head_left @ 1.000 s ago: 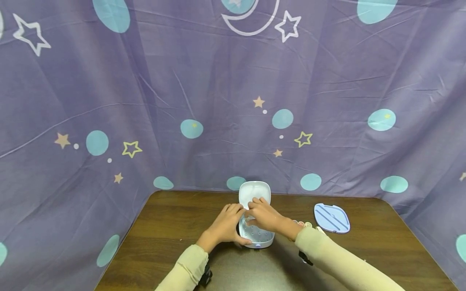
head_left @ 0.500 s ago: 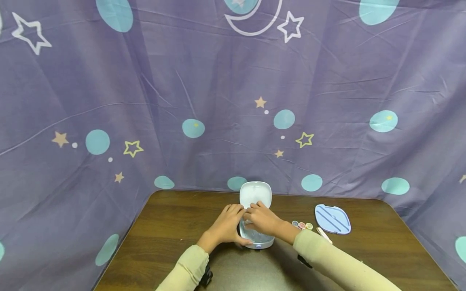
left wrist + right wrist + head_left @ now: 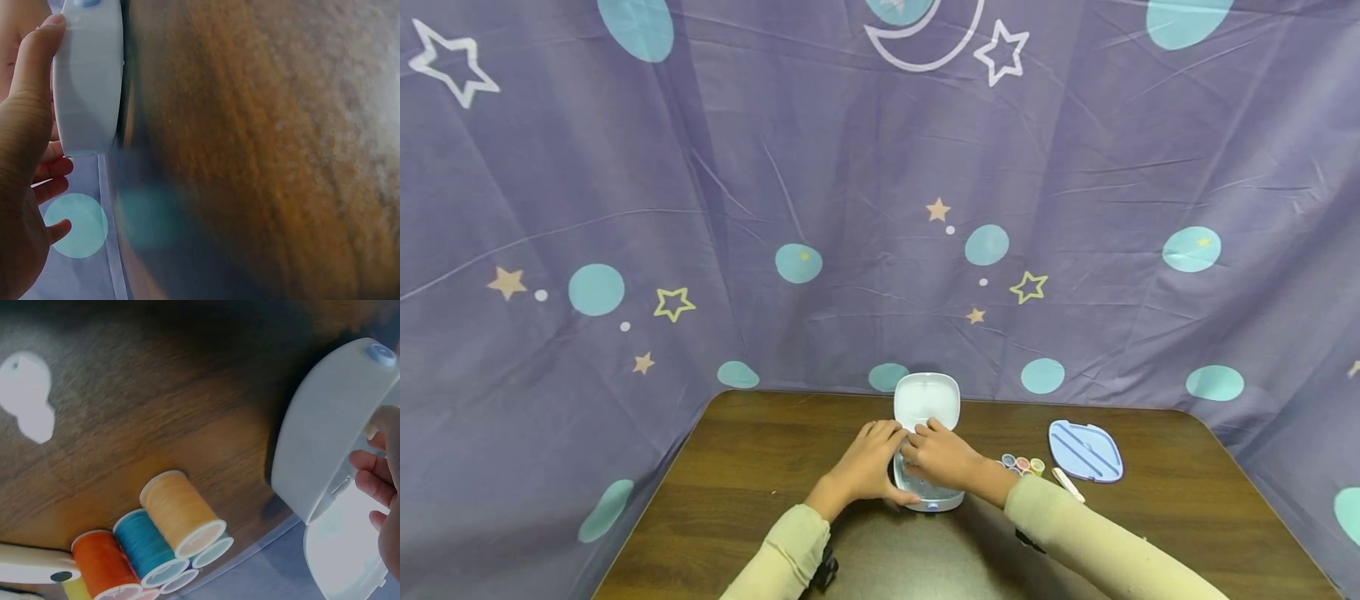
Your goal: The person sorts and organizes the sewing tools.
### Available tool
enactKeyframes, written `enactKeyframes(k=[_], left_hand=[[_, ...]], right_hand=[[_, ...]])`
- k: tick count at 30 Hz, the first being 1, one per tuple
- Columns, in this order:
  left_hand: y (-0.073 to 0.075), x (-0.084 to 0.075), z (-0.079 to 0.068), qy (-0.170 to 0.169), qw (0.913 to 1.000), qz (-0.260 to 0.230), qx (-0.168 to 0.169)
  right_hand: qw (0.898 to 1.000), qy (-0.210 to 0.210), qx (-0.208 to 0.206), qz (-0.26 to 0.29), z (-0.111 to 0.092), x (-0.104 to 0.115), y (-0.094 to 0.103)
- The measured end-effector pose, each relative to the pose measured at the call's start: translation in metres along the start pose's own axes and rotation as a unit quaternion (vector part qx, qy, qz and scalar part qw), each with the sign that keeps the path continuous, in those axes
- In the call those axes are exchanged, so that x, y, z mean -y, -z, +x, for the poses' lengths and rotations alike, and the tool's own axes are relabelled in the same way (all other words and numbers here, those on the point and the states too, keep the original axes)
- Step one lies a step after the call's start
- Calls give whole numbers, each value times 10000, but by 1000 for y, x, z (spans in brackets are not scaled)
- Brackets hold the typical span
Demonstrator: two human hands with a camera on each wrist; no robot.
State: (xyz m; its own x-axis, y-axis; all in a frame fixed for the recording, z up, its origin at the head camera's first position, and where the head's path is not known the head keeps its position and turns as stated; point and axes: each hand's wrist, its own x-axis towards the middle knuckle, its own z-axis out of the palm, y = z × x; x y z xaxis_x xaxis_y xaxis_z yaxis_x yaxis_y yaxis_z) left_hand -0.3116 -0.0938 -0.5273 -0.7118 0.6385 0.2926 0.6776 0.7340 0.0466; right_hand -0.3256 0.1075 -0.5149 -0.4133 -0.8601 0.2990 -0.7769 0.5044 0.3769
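A small white plastic box (image 3: 951,502) stands on the table with its lid (image 3: 927,395) swung up at the back. A blue button sits on its front wall. My left hand (image 3: 862,467) grips the box's left side, thumb at the front wall and fingers towards the back; in the left wrist view that thumb presses the box wall (image 3: 90,87). My right hand (image 3: 942,457) reaches into the box from the right, fingers curled over the inside. In the right wrist view its fingers (image 3: 374,475) show near the inner wall; I cannot tell whether they pinch anything.
Several thread spools, among them an orange one (image 3: 103,565) and a teal one (image 3: 150,547), stand right of the box. Close by lie a white stick-like tool (image 3: 1067,484) and a pale blue slotted panel (image 3: 1086,451). A small white flat piece (image 3: 28,394) rests nearer the front.
My right hand has shifted slightly left and down within the box, its fingers drawing in. The left hand keeps its grip. More of the spools shows beside the right wrist.
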Motion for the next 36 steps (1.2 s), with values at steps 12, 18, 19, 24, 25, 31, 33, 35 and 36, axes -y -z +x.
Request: enactKeyframes(k=[12,18,19,24,25,31,33,35,36], left_hand=[[-2,0,0,65,10000,-59,36],[-3,0,0,126,9999,-52,89],[-3,1,0,129,9999,-59,85],[-2,1,0,150,9998,-123,102],[-2,1,0,160,9997,-150,110],[-1,2,1,172,9994,-252,140],[-2,2,1,178,9993,-277,166],[-2,3,1,197,9992,-304,195],[-3,3,0,204,9991,-312,202]], right_hand=[[9960,387,-344,-733,-3,0,-9],[9959,343,-440,-716,-2,0,-8],[9960,336,-448,-696,-2,0,-8],[9967,305,-445,-608,-1,-1,-6],[9968,298,-427,-598,-1,-1,-5],[9976,246,-331,-560,0,-1,-3],[9979,231,-305,-527,-1,-1,-2],[9983,220,-281,-462,-1,-1,-2],[9984,209,-271,-447,-1,-2,-1]])
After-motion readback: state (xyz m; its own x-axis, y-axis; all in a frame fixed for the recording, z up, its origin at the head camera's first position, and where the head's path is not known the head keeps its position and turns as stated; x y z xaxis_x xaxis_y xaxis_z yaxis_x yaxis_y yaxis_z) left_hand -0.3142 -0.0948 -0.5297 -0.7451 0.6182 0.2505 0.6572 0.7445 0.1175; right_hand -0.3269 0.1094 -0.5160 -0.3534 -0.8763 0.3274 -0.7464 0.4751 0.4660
